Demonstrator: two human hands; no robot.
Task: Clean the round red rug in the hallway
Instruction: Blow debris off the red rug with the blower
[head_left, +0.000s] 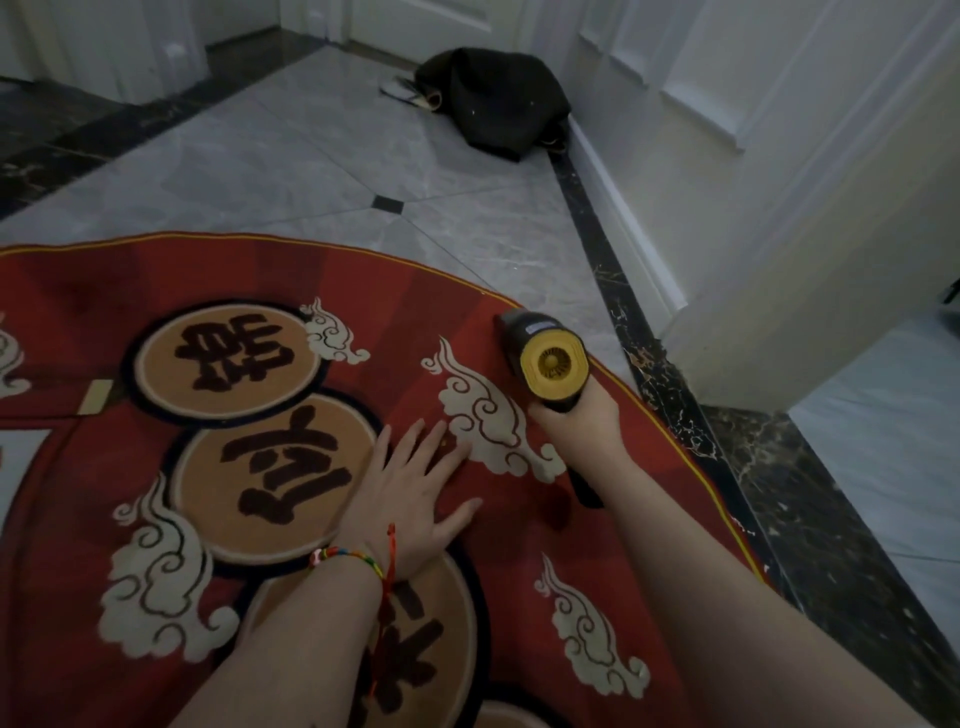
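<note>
Red rug (467, 332) at lower frame: left hand (410, 499) presses flat; right hand (576, 421) grips a handheld vacuum (540, 358).

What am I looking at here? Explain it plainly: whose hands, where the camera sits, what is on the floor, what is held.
There is no machine, only a person. One camera worn on the head looks forward and down. The left hand lies flat, fingers spread, on the round red rug, which shows tan discs and white cloud shapes. The right hand grips a small black and yellow handheld vacuum, its front end pointing at the rug near the edge. The rug lies on a grey marble floor. Farther off, a dark bag slumps against the white wall.
</note>
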